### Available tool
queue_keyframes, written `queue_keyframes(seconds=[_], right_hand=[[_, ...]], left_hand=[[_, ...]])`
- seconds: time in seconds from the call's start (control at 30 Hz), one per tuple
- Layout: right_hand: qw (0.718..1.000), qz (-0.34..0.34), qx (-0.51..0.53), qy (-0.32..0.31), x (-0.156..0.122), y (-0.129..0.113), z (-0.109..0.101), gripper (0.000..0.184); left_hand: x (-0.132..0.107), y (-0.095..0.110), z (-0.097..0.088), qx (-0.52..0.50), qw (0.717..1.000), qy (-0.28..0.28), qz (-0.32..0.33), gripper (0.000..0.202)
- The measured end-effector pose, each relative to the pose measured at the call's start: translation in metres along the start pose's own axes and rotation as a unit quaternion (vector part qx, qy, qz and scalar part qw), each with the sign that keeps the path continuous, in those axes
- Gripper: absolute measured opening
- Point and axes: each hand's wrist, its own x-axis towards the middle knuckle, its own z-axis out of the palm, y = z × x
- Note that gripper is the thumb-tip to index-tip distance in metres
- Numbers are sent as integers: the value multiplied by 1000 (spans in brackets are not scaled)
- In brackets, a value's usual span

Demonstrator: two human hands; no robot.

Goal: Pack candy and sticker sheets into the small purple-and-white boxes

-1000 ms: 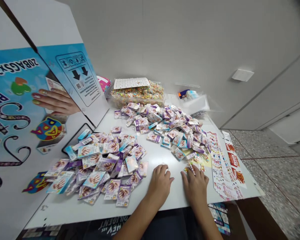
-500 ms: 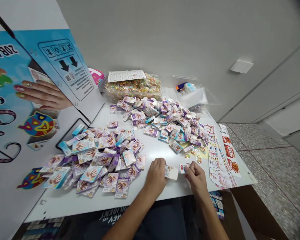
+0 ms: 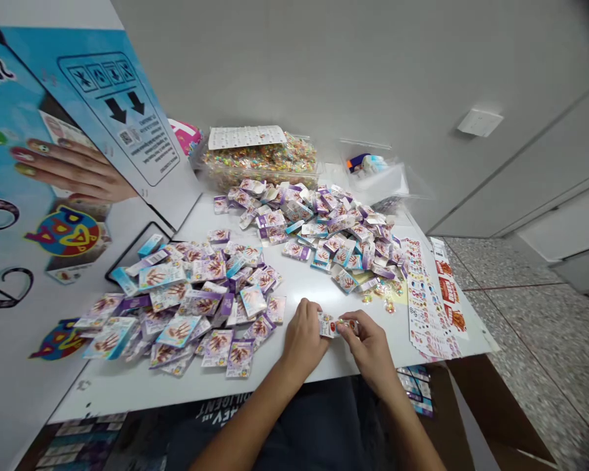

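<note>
My left hand (image 3: 302, 335) is closed around a small open carton (image 3: 325, 326), mostly hidden behind my fingers. My right hand (image 3: 369, 345) pinches a small folded sticker strip (image 3: 349, 325) with printed red and dark dots. The strip's left end meets the carton's open end; whether it is inside, I cannot tell. Left of my hands lies a heap of small purple and blue cartons (image 3: 216, 356) with hand pictures. Beyond them is another pile of cartons (image 3: 297, 252), several with raised flaps. Small clear packets of coloured bits (image 3: 389, 305) lie beside that pile.
A clear bin (image 3: 255, 175) full of colourful packets stands at the back, a printed sheet (image 3: 245, 136) on top. Sticker sheets (image 3: 422, 301) line the table's right side. A large printed box (image 3: 161, 163) rises at left. A tablet (image 3: 147, 242) lies against it.
My right hand has moved left with the sticker strip, closing the gap to the carton. The carton's white flap no longer shows plainly. The whole view has shifted slightly.
</note>
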Motion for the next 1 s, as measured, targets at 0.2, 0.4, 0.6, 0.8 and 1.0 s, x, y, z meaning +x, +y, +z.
queue_keyframes(seconds=[0.2, 0.4, 0.6, 0.8, 1.0], right_hand=[[978, -76, -27, 191, -2, 4, 27, 30], [969, -123, -3, 215, -3, 8, 34, 21], [965, 20, 103, 241, -3, -3, 35, 26], [940, 103, 131, 296, -4, -12, 51, 33], [966, 21, 99, 240, -12, -13, 61, 24]], left_hand=[[0, -2, -3, -96, 993, -62, 17, 35], [0, 0, -10, -140, 984, -109, -25, 25], [-1, 3, -10, -127, 983, -134, -16, 28], [0, 4, -12, -178, 973, -141, -31, 25], [1, 5, -14, -239, 962, -99, -89, 23]])
